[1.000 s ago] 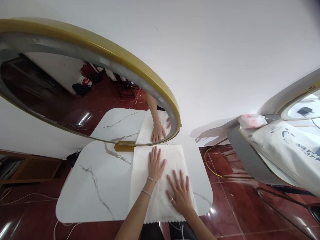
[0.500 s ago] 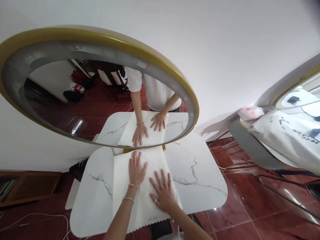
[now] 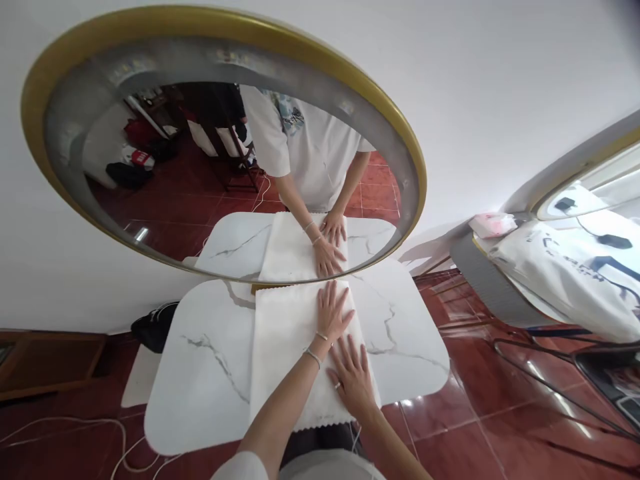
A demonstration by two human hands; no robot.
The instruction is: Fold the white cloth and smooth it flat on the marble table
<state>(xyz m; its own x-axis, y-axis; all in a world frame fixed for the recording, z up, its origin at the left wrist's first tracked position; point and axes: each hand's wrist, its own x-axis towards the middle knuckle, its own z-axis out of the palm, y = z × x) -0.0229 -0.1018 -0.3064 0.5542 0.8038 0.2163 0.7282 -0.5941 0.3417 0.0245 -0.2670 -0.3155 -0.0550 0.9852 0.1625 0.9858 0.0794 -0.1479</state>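
A folded white cloth (image 3: 285,353) with a scalloped edge lies flat on the white marble-patterned table (image 3: 200,393). My left hand (image 3: 332,313), with two bracelets at the wrist, rests palm down near the cloth's far right corner, fingers stretched out. Just below it, my right hand (image 3: 353,377), wearing a ring, lies flat along the cloth's right edge with its fingers spread. Neither hand grips anything. Both hands and the cloth are mirrored in the round mirror on the wall.
The gold-framed mirror (image 3: 415,153) leans over the table's far edge. At right, another table (image 3: 480,280) carries a white printed garment (image 3: 565,267) and a pink-and-white packet (image 3: 493,225). A black bag (image 3: 155,327) sits at left; a white cable (image 3: 125,440) trails on the red tiled floor.
My left hand has moved right across the cloth, from its far left part to its far right corner. My right hand has shifted slightly to the right. The camera view has also shifted.
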